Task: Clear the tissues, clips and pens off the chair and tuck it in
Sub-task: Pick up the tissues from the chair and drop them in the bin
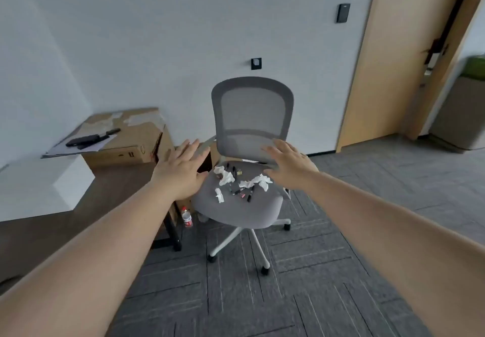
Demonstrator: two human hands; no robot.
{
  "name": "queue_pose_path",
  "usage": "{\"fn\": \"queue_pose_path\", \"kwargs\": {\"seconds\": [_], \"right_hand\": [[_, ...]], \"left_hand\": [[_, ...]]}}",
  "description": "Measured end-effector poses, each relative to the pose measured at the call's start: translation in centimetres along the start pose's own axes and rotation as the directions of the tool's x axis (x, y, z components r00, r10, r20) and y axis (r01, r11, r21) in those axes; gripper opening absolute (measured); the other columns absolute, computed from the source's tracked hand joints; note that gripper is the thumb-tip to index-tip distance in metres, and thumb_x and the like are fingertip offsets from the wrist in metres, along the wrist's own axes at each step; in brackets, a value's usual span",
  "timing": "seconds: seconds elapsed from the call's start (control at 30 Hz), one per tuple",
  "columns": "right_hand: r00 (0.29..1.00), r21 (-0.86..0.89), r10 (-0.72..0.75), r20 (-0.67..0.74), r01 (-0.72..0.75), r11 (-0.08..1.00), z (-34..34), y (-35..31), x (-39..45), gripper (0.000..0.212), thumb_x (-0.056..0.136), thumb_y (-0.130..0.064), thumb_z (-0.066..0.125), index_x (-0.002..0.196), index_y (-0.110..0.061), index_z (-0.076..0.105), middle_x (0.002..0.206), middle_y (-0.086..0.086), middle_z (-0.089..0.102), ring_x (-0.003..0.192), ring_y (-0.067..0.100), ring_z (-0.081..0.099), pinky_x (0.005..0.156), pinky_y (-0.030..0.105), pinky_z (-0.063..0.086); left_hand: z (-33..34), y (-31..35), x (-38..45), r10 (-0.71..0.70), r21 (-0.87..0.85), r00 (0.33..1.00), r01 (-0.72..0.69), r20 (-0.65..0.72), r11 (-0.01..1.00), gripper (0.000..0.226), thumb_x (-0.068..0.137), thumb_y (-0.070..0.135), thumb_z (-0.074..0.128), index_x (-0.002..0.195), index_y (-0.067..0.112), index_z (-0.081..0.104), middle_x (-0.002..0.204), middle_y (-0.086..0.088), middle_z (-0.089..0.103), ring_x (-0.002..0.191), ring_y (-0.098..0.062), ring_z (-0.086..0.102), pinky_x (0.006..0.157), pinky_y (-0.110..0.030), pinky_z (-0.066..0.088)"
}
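Observation:
A grey office chair [252, 116] with a mesh back stands on the carpet, its seat facing me. On the seat lie several crumpled white tissues [227, 177], dark pens [249, 197] and small binder clips [239, 172]. My left hand [181, 171] hovers open over the seat's left edge, fingers spread and holding nothing. Over the seat's right rear, in front of the backrest, my right hand [287, 160] is likewise open with nothing in it. Both arms stretch forward from the bottom corners.
A dark wooden desk [112, 192] stands to the left with a white sheet and a cardboard box [126, 137] carrying papers and a black knife. A plastic bottle [186, 217] stands on the floor by the desk leg. A wooden door [393, 60] is at the right.

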State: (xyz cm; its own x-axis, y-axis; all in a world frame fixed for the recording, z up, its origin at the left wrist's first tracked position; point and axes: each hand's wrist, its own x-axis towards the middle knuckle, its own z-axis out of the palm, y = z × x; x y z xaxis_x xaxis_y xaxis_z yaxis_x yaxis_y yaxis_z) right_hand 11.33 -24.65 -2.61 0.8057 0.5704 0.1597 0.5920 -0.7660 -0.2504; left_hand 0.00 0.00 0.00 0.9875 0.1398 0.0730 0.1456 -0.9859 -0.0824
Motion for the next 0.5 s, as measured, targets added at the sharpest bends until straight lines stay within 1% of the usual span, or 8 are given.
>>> {"fn": "queue_pose_path", "kwargs": {"seconds": [0.1, 0.17, 0.3, 0.37, 0.43, 0.5], "right_hand": [[0.997, 0.077, 0.059, 0.055, -0.063, 0.995, 3.5, 3.2, 4.3, 0.06, 0.093, -0.037, 0.051, 0.146, -0.034, 0.023, 0.155, 0.001, 0.019, 0.144, 0.024, 0.018, 0.107, 0.048, 0.035], [0.989, 0.098, 0.09, 0.117, -0.101, 0.99, 6.3, 5.1, 6.7, 0.061, 0.093, -0.035, 0.051, 0.146, -0.035, 0.022, 0.154, -0.001, 0.021, 0.142, 0.025, 0.023, 0.101, 0.048, 0.041], [0.967, 0.136, 0.139, 0.212, -0.17, 0.976, 10.7, 8.2, 11.5, 0.061, 0.093, -0.03, 0.048, 0.146, -0.037, 0.021, 0.154, 0.0, 0.022, 0.137, 0.031, 0.03, 0.099, 0.05, 0.043], [0.953, 0.161, 0.15, 0.263, -0.196, 0.967, 12.7, 9.2, 13.9, 0.06, 0.093, -0.028, 0.048, 0.146, -0.037, 0.021, 0.153, 0.002, 0.024, 0.135, 0.032, 0.034, 0.097, 0.048, 0.045], [0.942, 0.171, 0.155, 0.296, -0.212, 0.962, 14.1, 9.6, 15.4, 0.06, 0.093, -0.027, 0.047, 0.146, -0.037, 0.021, 0.152, 0.003, 0.026, 0.133, 0.033, 0.036, 0.093, 0.046, 0.046], [0.931, 0.164, 0.155, 0.332, -0.219, 0.962, 16.1, 10.0, 18.0, 0.06, 0.093, -0.026, 0.048, 0.146, -0.035, 0.022, 0.152, 0.005, 0.027, 0.132, 0.034, 0.037, 0.094, 0.045, 0.045]], "left_hand": [[3.9, 0.3, 5.2, -0.024, 0.034, 0.995, 0.021, 0.095, 0.999, 0.061, 0.098, 0.047, 0.028, 0.151, 0.034, 0.002, 0.162, 0.006, -0.009, 0.15, -0.017, -0.006, 0.121, -0.047, 0.006], [6.8, 0.3, 7.8, -0.048, 0.02, 0.986, 0.045, 0.161, 0.999, 0.061, 0.097, 0.047, 0.029, 0.151, 0.034, 0.004, 0.162, 0.005, -0.007, 0.15, -0.017, -0.006, 0.121, -0.046, 0.007], [11.8, 0.0, 12.6, -0.026, 0.052, 0.967, 0.013, 0.253, 0.999, 0.058, 0.097, 0.044, 0.033, 0.15, 0.033, 0.011, 0.162, 0.0, 0.002, 0.15, -0.02, -0.004, 0.12, -0.048, 0.01], [14.3, -0.5, 14.7, -0.02, 0.064, 0.946, -0.001, 0.324, 0.998, 0.056, 0.097, 0.043, 0.035, 0.149, 0.033, 0.016, 0.162, -0.002, 0.007, 0.15, -0.022, -0.001, 0.12, -0.049, 0.011], [16.0, -0.8, 16.1, -0.018, 0.065, 0.928, -0.007, 0.373, 0.998, 0.055, 0.097, 0.043, 0.035, 0.148, 0.032, 0.02, 0.161, -0.003, 0.012, 0.149, -0.023, 0.003, 0.119, -0.049, 0.014], [17.9, -1.8, 18.6, -0.024, 0.051, 0.914, 0.003, 0.405, 0.999, 0.054, 0.097, 0.042, 0.035, 0.148, 0.031, 0.023, 0.16, -0.004, 0.016, 0.148, -0.024, 0.012, 0.117, -0.048, 0.021]]}}
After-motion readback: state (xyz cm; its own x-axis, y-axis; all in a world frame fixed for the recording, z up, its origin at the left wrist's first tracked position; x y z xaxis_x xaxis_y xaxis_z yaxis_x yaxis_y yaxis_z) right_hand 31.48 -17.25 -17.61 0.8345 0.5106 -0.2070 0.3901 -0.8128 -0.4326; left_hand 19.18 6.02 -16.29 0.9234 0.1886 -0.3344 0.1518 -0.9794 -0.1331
